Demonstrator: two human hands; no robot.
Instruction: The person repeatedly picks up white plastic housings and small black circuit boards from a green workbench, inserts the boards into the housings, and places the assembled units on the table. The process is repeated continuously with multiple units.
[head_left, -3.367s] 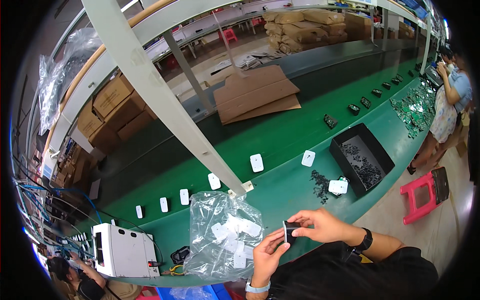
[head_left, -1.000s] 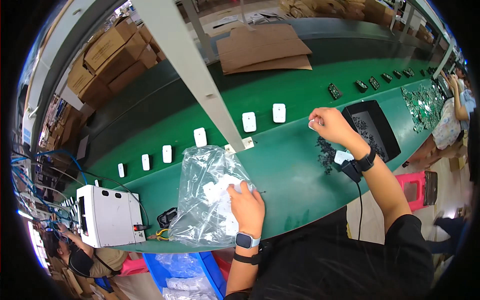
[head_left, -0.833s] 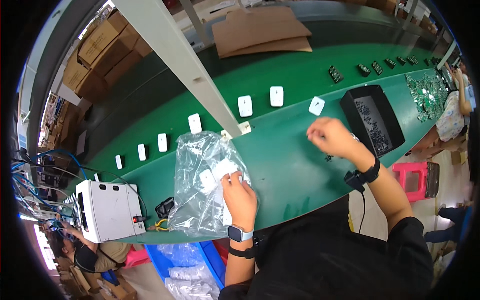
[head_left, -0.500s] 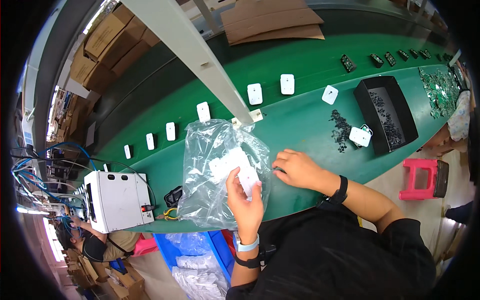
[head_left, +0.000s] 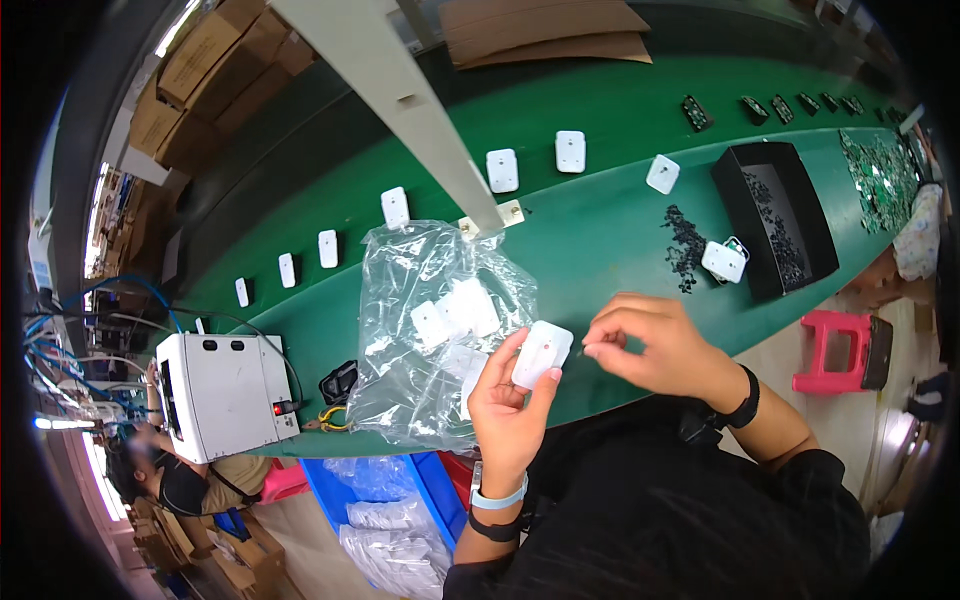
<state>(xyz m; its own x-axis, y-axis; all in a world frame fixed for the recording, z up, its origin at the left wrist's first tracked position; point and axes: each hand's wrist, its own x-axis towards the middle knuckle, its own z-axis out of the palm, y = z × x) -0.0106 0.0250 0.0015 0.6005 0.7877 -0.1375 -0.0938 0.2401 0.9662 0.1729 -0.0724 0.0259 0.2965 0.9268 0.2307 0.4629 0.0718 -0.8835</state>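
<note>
My left hand [head_left: 510, 410] grips a white plastic housing piece [head_left: 543, 355] by its edges, thumb on the near side, with the face tilted up. Just to its right is my right hand [head_left: 655, 345], thumb and forefinger drawn together; anything between the tips is too small to make out. The right fingertips are close to the housing piece but apart from it. Left of my hands a clear plastic bag [head_left: 395, 385] lies on the green bench, with several white housing pieces [head_left: 470, 305] on or in it.
White housings [head_left: 502, 171] stand in a row along the green belt. At right are a black box [head_left: 820, 225] with small black parts, a black pile [head_left: 684, 240] and a wired white unit [head_left: 725, 260]. A white machine [head_left: 225, 390] and pliers [head_left: 332, 420] are at left; a post [head_left: 410, 110] rises ahead.
My left hand has moved right, bringing a white housing piece away from the bag. My right hand has shifted right and nearer to me, with its fingers turned toward the piece.
</note>
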